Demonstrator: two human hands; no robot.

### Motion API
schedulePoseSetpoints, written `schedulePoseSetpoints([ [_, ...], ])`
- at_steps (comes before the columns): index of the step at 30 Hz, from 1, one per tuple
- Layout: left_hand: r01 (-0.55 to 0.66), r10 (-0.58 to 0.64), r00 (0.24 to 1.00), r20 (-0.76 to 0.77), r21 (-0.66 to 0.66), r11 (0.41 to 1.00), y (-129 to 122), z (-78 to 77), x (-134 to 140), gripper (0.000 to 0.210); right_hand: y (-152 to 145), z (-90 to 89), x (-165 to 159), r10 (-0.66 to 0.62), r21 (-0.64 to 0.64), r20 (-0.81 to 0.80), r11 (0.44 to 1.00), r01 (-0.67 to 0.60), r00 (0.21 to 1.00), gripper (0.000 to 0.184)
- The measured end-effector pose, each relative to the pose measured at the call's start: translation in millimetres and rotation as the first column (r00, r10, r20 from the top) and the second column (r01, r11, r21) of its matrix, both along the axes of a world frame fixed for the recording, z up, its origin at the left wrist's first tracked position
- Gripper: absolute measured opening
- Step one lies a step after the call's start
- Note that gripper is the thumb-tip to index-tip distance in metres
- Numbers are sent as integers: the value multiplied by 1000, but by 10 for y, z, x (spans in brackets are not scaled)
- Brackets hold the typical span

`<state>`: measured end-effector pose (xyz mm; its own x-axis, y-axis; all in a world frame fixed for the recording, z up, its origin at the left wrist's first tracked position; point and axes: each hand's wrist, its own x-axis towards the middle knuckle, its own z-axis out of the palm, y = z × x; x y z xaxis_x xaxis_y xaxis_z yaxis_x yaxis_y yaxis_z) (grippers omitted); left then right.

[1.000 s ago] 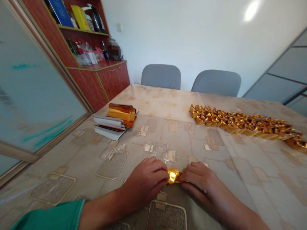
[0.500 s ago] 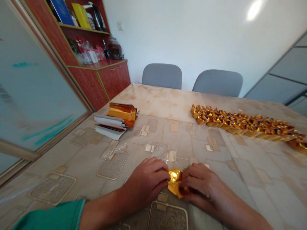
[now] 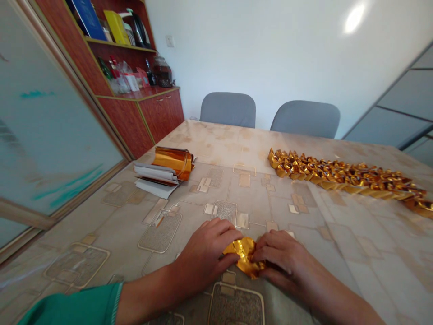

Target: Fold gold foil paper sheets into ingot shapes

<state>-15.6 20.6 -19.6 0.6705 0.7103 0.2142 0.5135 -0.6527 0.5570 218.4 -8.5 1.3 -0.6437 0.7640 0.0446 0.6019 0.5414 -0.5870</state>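
Observation:
A crumpled piece of gold foil paper (image 3: 246,253), partly folded, lies between my two hands near the table's front edge. My left hand (image 3: 214,246) pinches its left side between thumb and fingers. On the opposite side, my right hand (image 3: 281,255) grips the foil with fingers and thumb closed on it. Fingers cover both ends of the piece, so its full shape is hidden. Far to the right stretches a long row of folded gold foil pieces (image 3: 341,175), packed close together. A stack of curled gold foil sheets (image 3: 172,162) with white backs rests at the left.
A patterned cloth covers the table (image 3: 189,212). Two grey chairs (image 3: 228,109) stand behind its far edge. To the left are a framed glass panel (image 3: 67,149) and a red-brown cabinet (image 3: 160,113) holding bottles and a kettle.
My left hand has shifted slightly right over the foil, and more of the foil's creased surface shows between the hands. My right hand stays in nearly the same place.

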Motion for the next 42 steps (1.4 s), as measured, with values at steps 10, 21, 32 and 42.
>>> schedulePoseSetpoints([
  [10, -34, 39, 997, 63, -82, 996, -2, -26, 7, 34, -4, -18, -7, -126, -47, -44, 991, 124, 991, 46],
  [21, -39, 50, 995, 86, -134, 990, 4, 8, 22, 14, 1, 50, 2, -131, -40, 16, 990, 132, 991, 41],
  [32, 81, -80, 988, 131, -6, 997, 18, -95, 22, 10, -5, -23, -71, -146, -64, -103, 988, 140, 984, 8],
  [42, 132, -134, 988, 77, 33, 991, 14, -30, -42, 9, 24, -140, -133, -307, -6, -60, 952, 307, 950, 12],
])
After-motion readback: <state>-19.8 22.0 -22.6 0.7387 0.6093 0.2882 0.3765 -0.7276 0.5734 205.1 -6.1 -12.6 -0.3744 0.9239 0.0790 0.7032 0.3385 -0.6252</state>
